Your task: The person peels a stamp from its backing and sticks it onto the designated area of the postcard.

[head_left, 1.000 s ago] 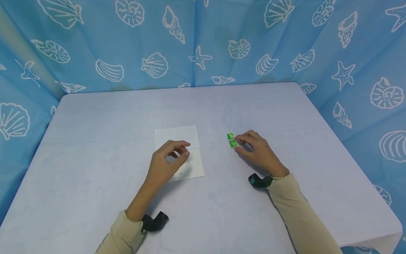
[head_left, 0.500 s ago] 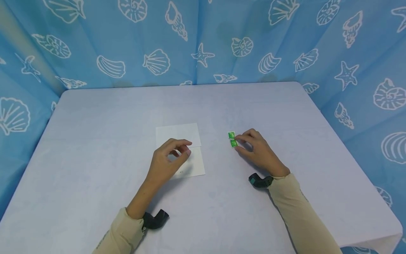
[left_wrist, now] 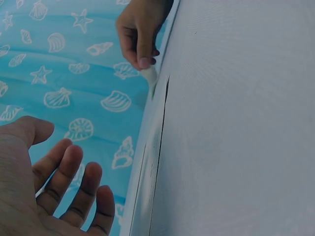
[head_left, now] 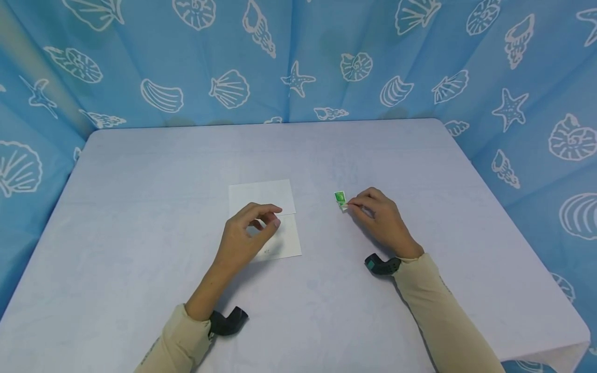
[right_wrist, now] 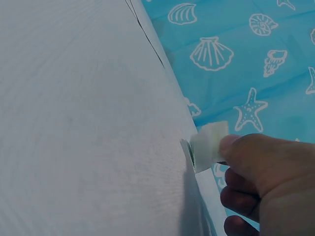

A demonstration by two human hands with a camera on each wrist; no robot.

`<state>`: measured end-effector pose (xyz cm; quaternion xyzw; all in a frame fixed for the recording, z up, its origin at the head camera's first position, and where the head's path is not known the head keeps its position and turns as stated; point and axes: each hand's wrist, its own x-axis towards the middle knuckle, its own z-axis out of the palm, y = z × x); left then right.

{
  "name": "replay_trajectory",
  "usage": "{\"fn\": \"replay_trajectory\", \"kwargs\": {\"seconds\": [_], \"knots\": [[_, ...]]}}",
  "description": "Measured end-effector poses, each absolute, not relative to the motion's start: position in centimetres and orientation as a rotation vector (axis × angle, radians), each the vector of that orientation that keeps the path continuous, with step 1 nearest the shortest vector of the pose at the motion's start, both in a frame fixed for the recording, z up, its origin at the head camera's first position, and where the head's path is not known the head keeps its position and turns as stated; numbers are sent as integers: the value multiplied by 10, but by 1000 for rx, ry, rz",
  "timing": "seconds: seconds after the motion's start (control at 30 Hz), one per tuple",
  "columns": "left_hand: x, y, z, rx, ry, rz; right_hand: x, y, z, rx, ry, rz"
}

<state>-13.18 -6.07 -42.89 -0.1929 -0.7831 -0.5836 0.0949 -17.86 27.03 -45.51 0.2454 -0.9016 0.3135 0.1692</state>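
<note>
Two small green stamps with white borders are at the middle right in the head view. The far stamp (head_left: 340, 197) shows its green face. My right hand (head_left: 384, 223) pinches the near stamp (right_wrist: 209, 145) between thumb and forefinger; it is bent up, with its pale back showing in the right wrist view. My left hand (head_left: 244, 233) hovers with loosely curled fingers above a white paper (head_left: 261, 196), which has a line across its middle. Nothing is between the left fingers (left_wrist: 91, 179). The hand covers the paper's near left part.
A white cloth covers the table (head_left: 140, 207). Behind it and along both sides hangs a blue curtain (head_left: 326, 31) printed with white shells and starfish. Dark wrist devices (head_left: 382, 265) sit at both sleeve cuffs.
The right thumb has closed up to the forefinger, and the near stamp, flat before, is now bent up. The left hand stays over the paper. The head view has shifted slightly.
</note>
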Motion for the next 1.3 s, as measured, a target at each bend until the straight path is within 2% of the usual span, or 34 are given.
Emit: {"fn": "replay_trajectory", "kwargs": {"seconds": [0.13,0.37,0.7,1.3], "knots": [[-126,-59,-418,-568,-2327,-1729,-179,269,-454,693,-2522,886],[-136,-64,-436,-599,-2333,-1712,-178,268,-452,704,-2492,907],[-135,-64,-437,-596,-2341,-1700,-176,263,-449,712,-2410,941],[-135,-67,-438,-616,-2327,-1695,-164,243,-443,479,-2408,1121]]}}
